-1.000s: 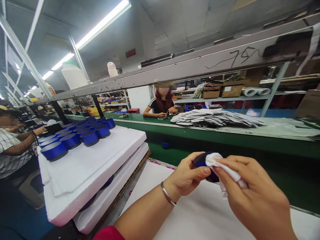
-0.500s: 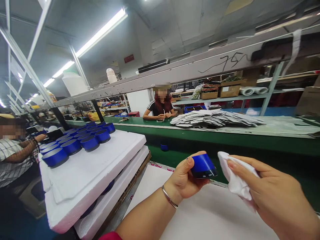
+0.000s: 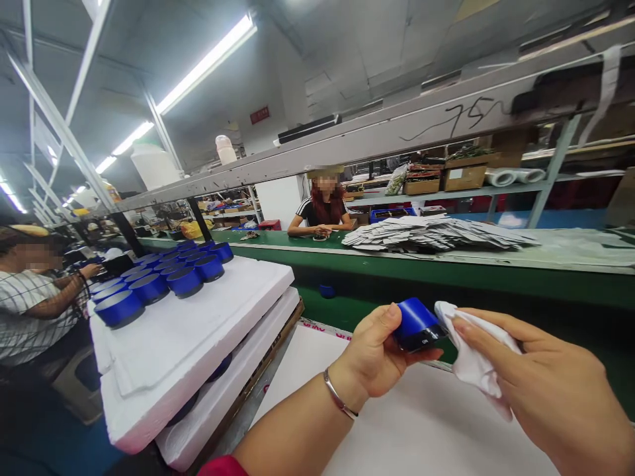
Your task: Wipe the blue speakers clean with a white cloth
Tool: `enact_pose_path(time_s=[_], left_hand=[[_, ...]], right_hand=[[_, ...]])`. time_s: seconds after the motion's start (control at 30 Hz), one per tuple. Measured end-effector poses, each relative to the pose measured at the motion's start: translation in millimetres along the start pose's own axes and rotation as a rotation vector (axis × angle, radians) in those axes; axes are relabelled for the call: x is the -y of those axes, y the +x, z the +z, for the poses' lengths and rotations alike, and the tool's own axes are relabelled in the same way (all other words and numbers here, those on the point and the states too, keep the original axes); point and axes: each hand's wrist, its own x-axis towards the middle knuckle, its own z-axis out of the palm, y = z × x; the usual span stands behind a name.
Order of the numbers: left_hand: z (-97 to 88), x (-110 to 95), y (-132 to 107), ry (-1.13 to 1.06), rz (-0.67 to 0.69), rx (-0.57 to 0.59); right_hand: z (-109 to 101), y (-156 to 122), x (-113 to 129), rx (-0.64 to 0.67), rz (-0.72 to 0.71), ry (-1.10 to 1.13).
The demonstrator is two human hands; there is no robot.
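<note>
My left hand (image 3: 380,347) grips a short blue cylinder (image 3: 415,318) with a black base band, lettered "ON" beside more white marks; it looks like a small speaker. The cylinder is tilted, its banded end towards the right. A folded white cloth (image 3: 479,360) is pinched between the thumb and fingers of my right hand (image 3: 536,377). The cloth's upper edge meets the right end of the cylinder. Both hands are held above a white board (image 3: 421,423). Several more blue cylinders (image 3: 119,307) stand in rows on a white foam slab at the left.
White foam slabs (image 3: 208,344) are stacked on the left. Beyond my hands runs a green conveyor (image 3: 297,264) with one blue piece (image 3: 326,291) on it. A pile of white strips (image 3: 426,235) lies on the far ledge. One person (image 3: 325,205) sits opposite, another (image 3: 30,297) at the left.
The blue cylinder has turned and tilted in my left hand, moving slightly right. The cloth, apart from it before, now meets its end. The view has shifted a little.
</note>
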Motion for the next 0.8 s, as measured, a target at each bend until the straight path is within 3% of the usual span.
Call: enact_pose_path(time_s=[0.07,0.1,0.2,0.3,0.37,0.5,0.7,0.8], left_hand=[[1.8,0,-1,0.017,0.041,-0.043],[2.7,1,-2,0.029,0.055,-0.062],[5.5,2,-4,0.066,0.082,-0.097],[7.7,1,-7,0.09,0.121,-0.142],[8.5,-2,-8,0.094,0.164,-0.197],[7.6,-10,-2,0.087,0.228,-0.321],[4.8,-8,2,0.085,0.243,-0.299],[4.5,-4,1,0.077,0.239,-0.284]], right_hand=[[-1,-8,5,-0.043,0.027,0.002],[-1,-13,8,-0.086,-0.034,-0.008],[5,-28,11,-0.205,-0.498,-0.072],[21,-39,8,-0.136,-0.945,-0.144],[33,-41,1,-0.096,-1.102,-0.178],[41,-28,-16,-0.112,-1.147,-0.243],[17,-13,-17,-0.259,-0.93,-0.359],[21,-24,-8,-0.143,-0.969,-0.212]])
